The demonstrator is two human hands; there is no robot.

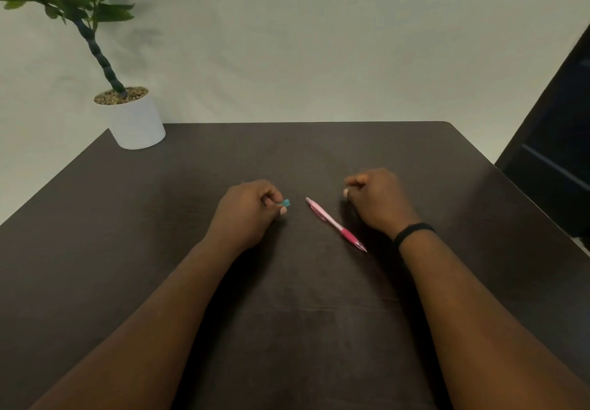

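Pinches a small teal piece (286, 202) between thumb and fingertip of the left hand (247, 210), just left of the pink pen (335, 223) lying slantwise on the dark table (319, 314). Rests the right hand (376, 199) just right of the pen, fingers curled under, nothing visibly held.

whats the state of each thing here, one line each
left hand: pinches small teal piece
right hand: fingers curled, nothing seen in it
pink pen: lying flat on table, between hands, untouched
potted plant: upright, far left table corner
wristband: worn on right wrist
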